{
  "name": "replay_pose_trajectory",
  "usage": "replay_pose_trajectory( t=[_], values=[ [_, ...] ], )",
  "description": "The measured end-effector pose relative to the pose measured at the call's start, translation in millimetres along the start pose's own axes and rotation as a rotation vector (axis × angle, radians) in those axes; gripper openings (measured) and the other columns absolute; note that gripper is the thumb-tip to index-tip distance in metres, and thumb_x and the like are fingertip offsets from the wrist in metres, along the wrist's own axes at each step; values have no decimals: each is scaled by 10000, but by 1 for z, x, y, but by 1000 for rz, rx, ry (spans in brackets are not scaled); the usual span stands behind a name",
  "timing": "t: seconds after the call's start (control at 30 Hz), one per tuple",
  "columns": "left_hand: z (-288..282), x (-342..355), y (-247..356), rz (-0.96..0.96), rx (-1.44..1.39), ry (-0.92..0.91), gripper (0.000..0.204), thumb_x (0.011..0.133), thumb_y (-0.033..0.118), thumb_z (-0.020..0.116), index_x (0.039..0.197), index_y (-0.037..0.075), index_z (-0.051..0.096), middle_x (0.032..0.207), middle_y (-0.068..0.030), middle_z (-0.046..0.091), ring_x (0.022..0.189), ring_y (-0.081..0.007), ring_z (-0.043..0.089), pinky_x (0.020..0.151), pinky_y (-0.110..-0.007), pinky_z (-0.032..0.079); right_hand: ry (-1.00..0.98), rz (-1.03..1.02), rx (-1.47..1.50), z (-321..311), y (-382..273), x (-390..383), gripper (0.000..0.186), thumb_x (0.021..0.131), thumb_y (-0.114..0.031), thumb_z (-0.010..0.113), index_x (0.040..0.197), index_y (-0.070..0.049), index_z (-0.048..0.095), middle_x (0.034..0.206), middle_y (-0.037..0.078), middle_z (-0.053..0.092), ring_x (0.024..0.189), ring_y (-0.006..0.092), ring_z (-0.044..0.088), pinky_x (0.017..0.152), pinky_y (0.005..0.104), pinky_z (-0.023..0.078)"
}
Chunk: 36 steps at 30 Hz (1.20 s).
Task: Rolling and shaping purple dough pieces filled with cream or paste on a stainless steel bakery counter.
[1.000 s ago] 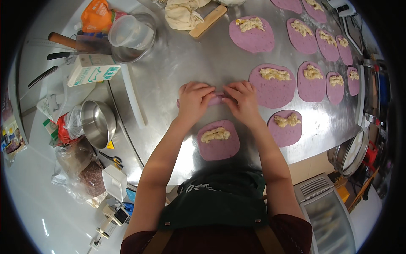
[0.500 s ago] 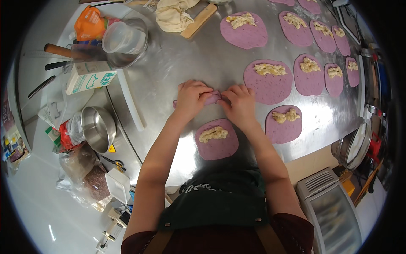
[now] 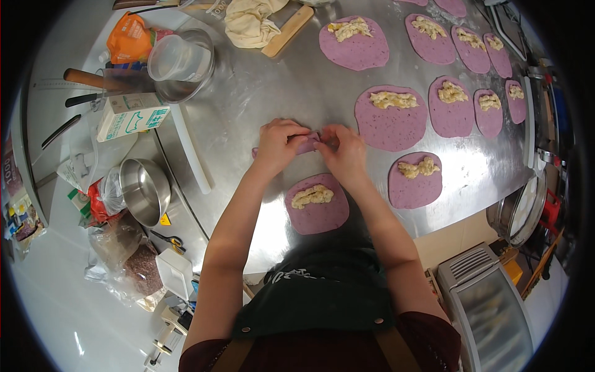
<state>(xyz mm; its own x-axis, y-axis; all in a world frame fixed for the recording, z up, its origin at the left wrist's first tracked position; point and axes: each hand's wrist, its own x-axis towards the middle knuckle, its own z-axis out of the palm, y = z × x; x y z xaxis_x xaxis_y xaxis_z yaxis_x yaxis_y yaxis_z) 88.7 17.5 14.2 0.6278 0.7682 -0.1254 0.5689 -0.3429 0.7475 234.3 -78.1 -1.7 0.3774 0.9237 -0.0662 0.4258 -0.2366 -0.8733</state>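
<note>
A rolled piece of purple dough (image 3: 305, 146) lies on the steel table under both hands. My left hand (image 3: 280, 139) grips its left part with bent fingers. My right hand (image 3: 339, 146) pinches its right end, fingers partly hiding it. Below them lies a flat purple dough piece (image 3: 319, 219) topped with pale lumpy filling (image 3: 311, 197); another (image 3: 414, 195) sits to the right. Several more such pieces (image 3: 390, 129) are spread over the right and upper right of the table.
A white rolling rod (image 3: 193, 152), steel bowl (image 3: 141, 192), plastic tub (image 3: 176, 59), carton (image 3: 132, 118), bags (image 3: 127, 260) and scissors (image 3: 172, 242) crowd the left. Cream cloth (image 3: 251, 22) and wooden board (image 3: 288, 31) are at the top. A grey appliance (image 3: 480, 304) stands below the table's right edge.
My right hand has moved slightly left, closer to my left hand, with its fingers curling on the dough roll's end. The view has shifted slightly, moving the table items leftward in the picture.
</note>
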Motion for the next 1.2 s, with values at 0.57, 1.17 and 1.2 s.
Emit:
replay_pose_trajectory(
  t=[0.57,1.17,1.2],
  values=[
    [5,1,9,179,257,-14,112,704,133,677,812,129,710,797,6,613,896,-193,550,900,-374,345,-27,4,93,-4,4,3,272,672,-61,710,925,-62,609,809,59,647,734,252,616,643,357,488],
    [3,-14,2,240,165,224,169,757,101,651,919,70,689,851,-28,631,870,-216,561,892,-385,355,-17,-489,-198,-14,2,19,204,656,-119,712,854,-91,670,828,17,579,784,223,545,694,356,396],
    [1,-14,2,216,174,185,149,756,102,653,897,74,690,839,-25,630,863,-218,562,889,-383,356,-18,-490,-197,-14,2,20,204,656,-119,712,854,-91,670,828,17,579,784,223,545,694,356,396]
  ],
)
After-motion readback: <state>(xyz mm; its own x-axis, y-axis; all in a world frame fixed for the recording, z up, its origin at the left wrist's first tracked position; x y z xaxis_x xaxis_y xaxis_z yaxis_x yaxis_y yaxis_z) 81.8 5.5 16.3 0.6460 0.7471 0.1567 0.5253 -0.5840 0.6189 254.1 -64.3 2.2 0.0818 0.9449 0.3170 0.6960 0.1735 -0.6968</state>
